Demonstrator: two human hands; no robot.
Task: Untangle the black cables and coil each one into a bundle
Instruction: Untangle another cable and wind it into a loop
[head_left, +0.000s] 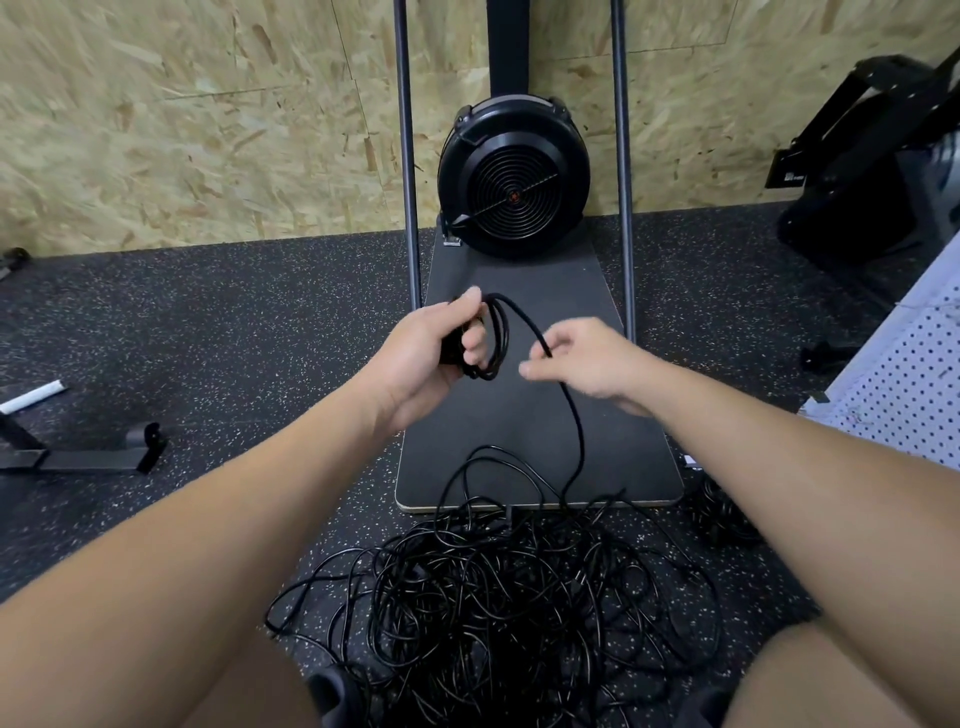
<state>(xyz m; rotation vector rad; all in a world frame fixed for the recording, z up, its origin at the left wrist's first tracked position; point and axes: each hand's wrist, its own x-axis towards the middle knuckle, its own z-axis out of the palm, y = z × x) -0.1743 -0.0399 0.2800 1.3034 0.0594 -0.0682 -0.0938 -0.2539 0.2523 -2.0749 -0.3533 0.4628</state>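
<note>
The floor (208, 322) is dark speckled rubber, with a chipboard wall (182, 114) behind it. A black board (535, 415) lies ahead of you, carrying a round black fan housing (511, 182) between two upright poles. On the floor at the board's near edge, between your knees, sits the tangle (498, 597) of black cables. Your left hand (431, 358) grips a small coil (493, 338) over the board, thumb on top of the loops. Your right hand (587, 358), blurred, pinches the cable (574, 415) that runs from the coil down into the tangle.
</note>
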